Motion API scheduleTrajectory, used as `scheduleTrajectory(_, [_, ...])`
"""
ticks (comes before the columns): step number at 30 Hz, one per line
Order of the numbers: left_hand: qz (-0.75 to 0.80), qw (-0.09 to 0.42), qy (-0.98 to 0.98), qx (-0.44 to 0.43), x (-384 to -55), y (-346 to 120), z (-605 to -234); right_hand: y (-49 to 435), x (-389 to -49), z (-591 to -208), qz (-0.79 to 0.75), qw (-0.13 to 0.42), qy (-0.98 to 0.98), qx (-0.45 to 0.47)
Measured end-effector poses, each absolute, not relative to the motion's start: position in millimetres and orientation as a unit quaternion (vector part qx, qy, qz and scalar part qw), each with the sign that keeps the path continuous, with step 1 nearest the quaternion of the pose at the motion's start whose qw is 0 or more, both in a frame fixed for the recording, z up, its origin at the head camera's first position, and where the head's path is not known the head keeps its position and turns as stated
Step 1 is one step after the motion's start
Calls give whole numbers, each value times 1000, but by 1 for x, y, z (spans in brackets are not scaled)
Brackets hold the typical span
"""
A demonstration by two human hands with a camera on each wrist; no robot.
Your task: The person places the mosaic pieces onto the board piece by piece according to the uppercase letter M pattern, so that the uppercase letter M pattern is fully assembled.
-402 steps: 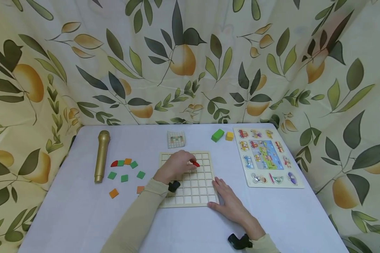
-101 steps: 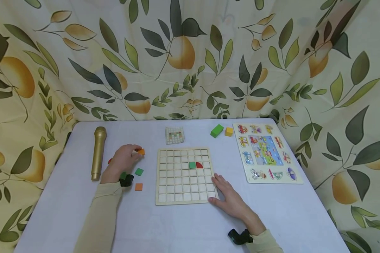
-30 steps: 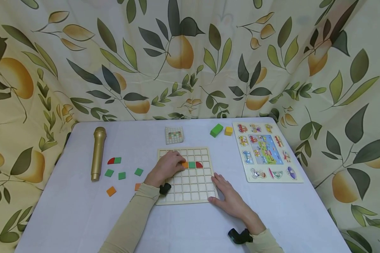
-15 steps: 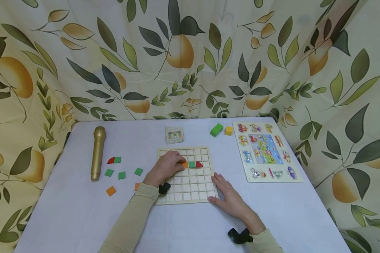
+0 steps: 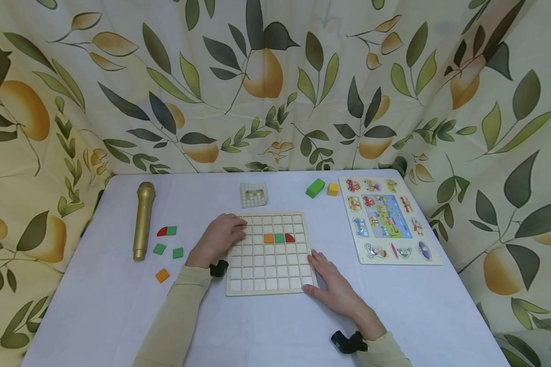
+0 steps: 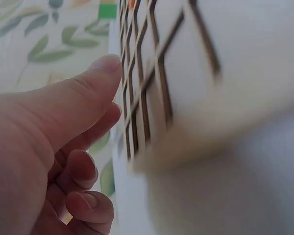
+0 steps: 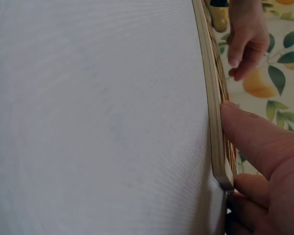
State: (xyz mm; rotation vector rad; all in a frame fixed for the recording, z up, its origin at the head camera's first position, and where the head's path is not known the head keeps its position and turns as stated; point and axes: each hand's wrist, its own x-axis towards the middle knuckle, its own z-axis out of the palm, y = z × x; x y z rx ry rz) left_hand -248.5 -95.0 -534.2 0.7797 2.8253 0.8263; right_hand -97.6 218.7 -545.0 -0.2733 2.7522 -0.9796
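Note:
A wooden grid board (image 5: 271,275) lies mid-table. One row holds an orange square tile (image 5: 269,238), a green square tile (image 5: 279,238) and a red quarter-round tile (image 5: 290,238), side by side. My left hand (image 5: 217,238) hovers over the board's left edge, thumb extended and fingers loosely bent, with nothing between them in the left wrist view. Fingers of my right hand (image 5: 335,288) lie along the board's right edge; the right wrist view shows the thumb (image 7: 250,132) resting on its rim.
Left of the board are a red quarter-round tile (image 5: 163,231), several green tiles (image 5: 177,253) and an orange tile (image 5: 163,276). A gold microphone (image 5: 144,221) lies farther left. Behind stand a pattern card (image 5: 254,194), a green block (image 5: 315,188) and a yellow block (image 5: 332,189); a picture puzzle (image 5: 385,250) lies right.
My left hand took the orange tile from the left-hand group, set it beside the green one, let go and drew back left. Green and red tiles were set earlier. My right hand stayed put.

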Motion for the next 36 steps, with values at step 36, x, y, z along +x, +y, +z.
scheduleTrajectory(36, [264, 61, 956, 109, -241, -255, -521, 219, -98, -544, -335, 107, 931, -94])
